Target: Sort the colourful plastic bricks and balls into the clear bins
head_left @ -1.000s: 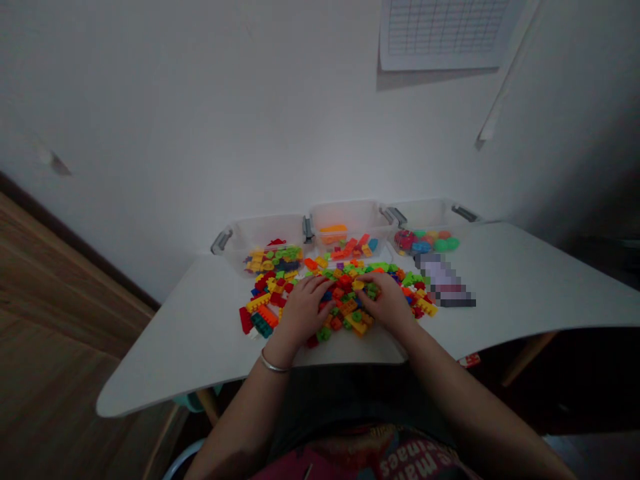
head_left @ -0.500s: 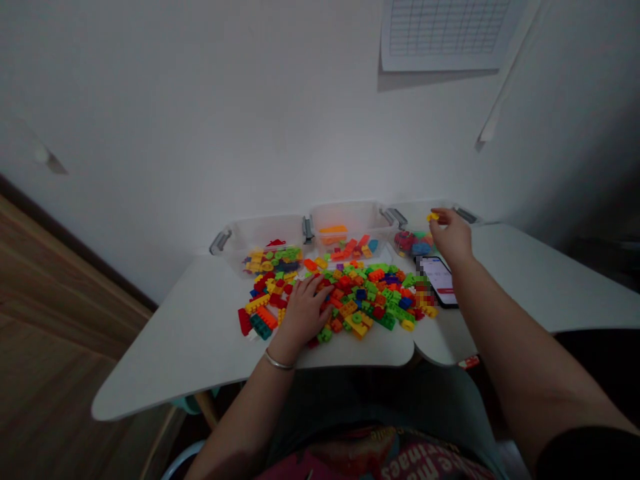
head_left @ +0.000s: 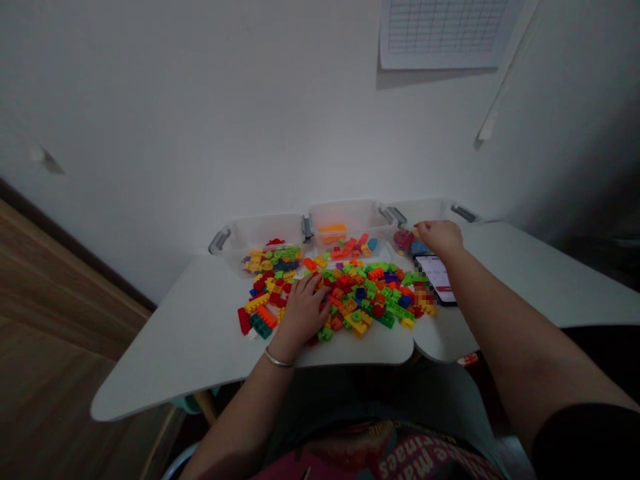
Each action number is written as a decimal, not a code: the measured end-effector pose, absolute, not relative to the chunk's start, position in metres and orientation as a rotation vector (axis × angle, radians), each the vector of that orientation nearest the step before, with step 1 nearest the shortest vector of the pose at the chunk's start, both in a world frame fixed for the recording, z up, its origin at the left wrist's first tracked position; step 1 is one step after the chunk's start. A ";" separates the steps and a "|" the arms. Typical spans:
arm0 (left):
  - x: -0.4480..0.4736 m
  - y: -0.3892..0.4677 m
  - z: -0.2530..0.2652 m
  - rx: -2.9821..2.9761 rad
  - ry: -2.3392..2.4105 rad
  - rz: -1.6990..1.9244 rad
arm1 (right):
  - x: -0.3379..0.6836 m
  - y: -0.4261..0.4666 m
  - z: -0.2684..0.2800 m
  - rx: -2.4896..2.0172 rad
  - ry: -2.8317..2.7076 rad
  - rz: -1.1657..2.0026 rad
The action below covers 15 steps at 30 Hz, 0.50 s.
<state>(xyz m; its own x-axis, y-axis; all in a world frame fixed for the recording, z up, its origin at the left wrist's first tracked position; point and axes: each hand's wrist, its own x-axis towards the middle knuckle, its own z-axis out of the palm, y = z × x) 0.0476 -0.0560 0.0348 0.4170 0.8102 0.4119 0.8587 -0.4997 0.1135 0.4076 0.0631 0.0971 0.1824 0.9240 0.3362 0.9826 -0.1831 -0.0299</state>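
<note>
My left hand [head_left: 303, 308] lies on a wide pile of toy building bricks [head_left: 360, 293], its fingers spread and touching the red and orange pieces. A silver bangle circles that wrist. My right hand [head_left: 443, 237] hovers at the front of the right clear plastic bin [head_left: 425, 208], fingers curled in, with no brick visible in them. Red and blue pieces show through that bin's wall, with a bit of yellow by the fingertips. Below this hand lies a phone [head_left: 436, 279] with a lit screen, its left side blurred out.
A left bin [head_left: 265, 225] holds mostly yellow and green bricks, and a middle bin [head_left: 350, 212] has orange, red and blue ones. All three bins stand against the wall. The white table [head_left: 165, 347] has a notch at its front edge. A printed grid sheet [head_left: 445, 33] hangs above.
My right hand has come down and slightly left, and the yellow brick it pinched has left its fingers. My left hand stays almost still on the pile.
</note>
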 end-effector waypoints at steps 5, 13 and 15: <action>0.045 -0.056 0.036 -2.560 -1.496 -0.647 | 0.403 0.059 0.103 -2.198 -1.789 -0.325; 0.045 -0.057 0.039 -2.584 -1.475 -0.679 | 0.365 0.006 0.114 -1.577 -1.693 -0.333; 0.045 -0.057 0.038 -2.586 -1.472 -0.686 | 0.351 -0.016 0.108 -1.480 -1.784 -0.265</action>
